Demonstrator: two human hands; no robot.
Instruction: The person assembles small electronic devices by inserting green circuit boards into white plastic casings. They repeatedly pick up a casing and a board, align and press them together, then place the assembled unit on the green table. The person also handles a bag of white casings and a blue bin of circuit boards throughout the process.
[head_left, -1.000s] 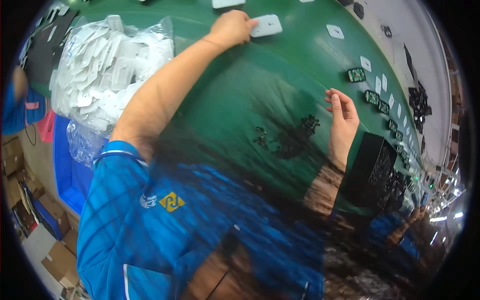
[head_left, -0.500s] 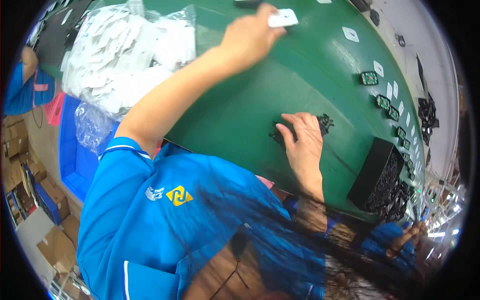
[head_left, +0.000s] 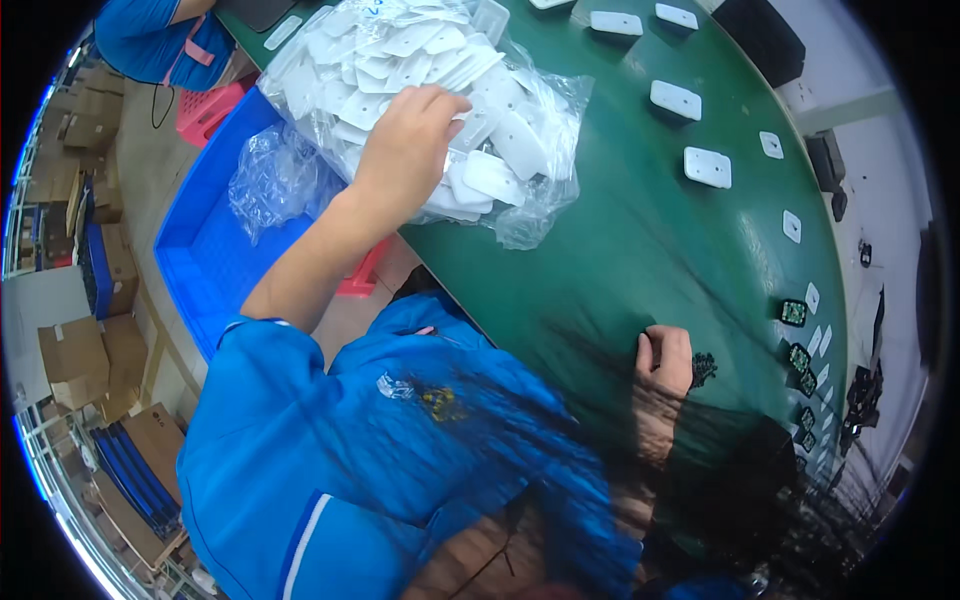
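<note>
1. Clock hours are read from the middle of the view. The green counter (head_left: 580, 275) runs from 12 round past 3, its outer edge bowed by the lens and its surface shining in patches.
2. At 11 o'clock a clear plastic bag (head_left: 540, 210) lies on the counter, heaped with white plates (head_left: 492, 178).
3. The person's left hand (head_left: 412, 145) is over that heap, fingers bent; I cannot tell whether they are closed on a plate.
4. Between 3 and 4 the right hand (head_left: 666, 358) is low at the counter, just beside a little pile of dark parts (head_left: 704, 369). Thumb and forefinger look slightly apart at the knuckles, but I cannot tell whether the tips pinch anything.
5. Between 1 and 2, white covers (head_left: 707, 168) sit spaced apart, dark undersides showing on some.
6. From 2 to 4, flat white pieces (head_left: 792, 226) and green circuit boards (head_left: 794, 312) in dark frames trail along the counter's edge.
7. Loose hair blurs everything around 4 and 5.
8. Off the counter, a blue bin (head_left: 190, 235) stands at half past 9, with crumpled clear plastic (head_left: 275, 180) in it.
9. At 10 there is a pink stool (head_left: 205, 112) and, beyond it, a co-worker's blue sleeve (head_left: 135, 35).
10. Cardboard boxes (head_left: 75, 355) crowd the floor from 8 to 9.
</note>
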